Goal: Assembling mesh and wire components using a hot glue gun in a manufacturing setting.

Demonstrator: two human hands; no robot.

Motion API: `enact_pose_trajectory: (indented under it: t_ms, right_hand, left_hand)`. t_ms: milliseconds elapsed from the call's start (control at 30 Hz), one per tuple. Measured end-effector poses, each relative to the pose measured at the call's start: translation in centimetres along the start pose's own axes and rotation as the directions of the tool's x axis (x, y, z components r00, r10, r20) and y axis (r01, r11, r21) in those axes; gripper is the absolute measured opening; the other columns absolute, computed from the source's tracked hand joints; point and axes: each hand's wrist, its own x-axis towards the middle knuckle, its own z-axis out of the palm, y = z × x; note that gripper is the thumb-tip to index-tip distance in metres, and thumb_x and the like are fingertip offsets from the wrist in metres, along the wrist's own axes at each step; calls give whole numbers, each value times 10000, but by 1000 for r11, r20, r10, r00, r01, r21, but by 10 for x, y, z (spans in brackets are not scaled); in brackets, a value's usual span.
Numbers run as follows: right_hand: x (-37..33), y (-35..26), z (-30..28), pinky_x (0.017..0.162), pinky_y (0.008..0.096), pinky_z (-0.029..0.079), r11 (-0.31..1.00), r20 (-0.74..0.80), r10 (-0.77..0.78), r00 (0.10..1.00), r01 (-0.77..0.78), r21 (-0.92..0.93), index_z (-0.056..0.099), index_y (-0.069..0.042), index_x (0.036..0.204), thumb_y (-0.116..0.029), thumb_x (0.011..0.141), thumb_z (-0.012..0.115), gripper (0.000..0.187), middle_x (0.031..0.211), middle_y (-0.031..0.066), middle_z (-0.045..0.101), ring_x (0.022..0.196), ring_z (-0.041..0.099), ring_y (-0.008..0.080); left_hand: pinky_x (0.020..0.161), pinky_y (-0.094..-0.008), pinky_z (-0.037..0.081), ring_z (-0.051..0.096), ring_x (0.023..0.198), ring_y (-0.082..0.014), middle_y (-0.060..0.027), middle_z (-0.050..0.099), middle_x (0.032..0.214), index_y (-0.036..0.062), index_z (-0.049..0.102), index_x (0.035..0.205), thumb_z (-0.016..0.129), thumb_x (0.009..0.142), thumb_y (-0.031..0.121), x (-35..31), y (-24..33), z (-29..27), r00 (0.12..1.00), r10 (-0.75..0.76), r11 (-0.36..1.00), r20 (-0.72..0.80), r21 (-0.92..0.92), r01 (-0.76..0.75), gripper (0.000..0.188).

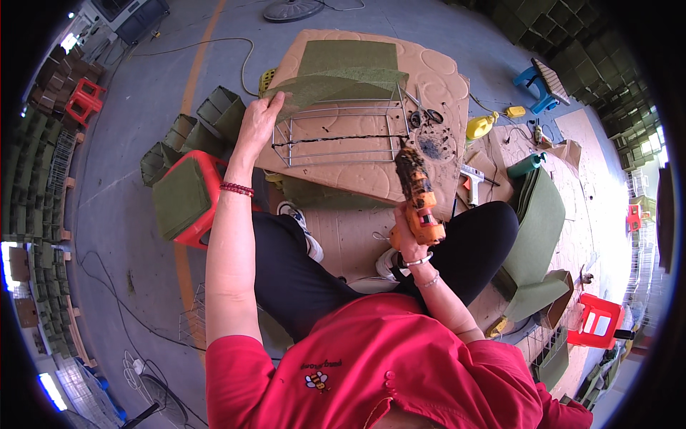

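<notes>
A wire frame point(339, 139) lies on the cardboard-topped work surface point(357, 183) in front of me, a line of black glue running along its middle bar. My left hand point(257, 127) pinches the left end of a green felt-like sheet point(336, 86), which is lifted and bowed along the frame's far side. In my right hand point(409, 237) is an orange glue gun point(421, 204), its front caked with black residue. The gun's nozzle is at the frame's right end, by the glue line. Another green sheet point(350, 54) lies flat farther back.
Scissors point(424, 116) lie right of the frame, near black glue spatter. A yellow bottle point(481, 126), a green bottle point(526, 165) and a second glue gun point(471, 182) are on the right. Green sheets top a red stool point(207, 193) at left, beside open green boxes point(220, 107).
</notes>
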Motion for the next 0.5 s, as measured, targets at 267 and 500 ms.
enact_pose_trajectory:
  t_ms: [267, 500]
  right_hand:
    - [51, 9, -35, 664, 393, 471, 878, -51, -154, 987, 113, -466, 526, -41, 913, -191, 730, 738, 318, 823, 150, 576, 757, 579, 353]
    - [104, 52, -33, 845, 418, 438, 505, 42, -45, 998, 59, -861, 521, -28, 1004, -277, 662, 776, 494, 987, 157, 563, 989, 538, 321]
  left_hand:
    - [579, -396, 384, 395, 548, -267, -203, 433, 567, -66, 627, 938, 448, 941, 466, -2, 5, -2, 998, 42, 998, 55, 37, -44, 562]
    - [712, -348, 452, 598, 714, -282, -227, 620, 792, -7, 619, 1112, 454, 949, 418, -8, 15, 0, 976, 172, 985, 132, -18, -171, 484]
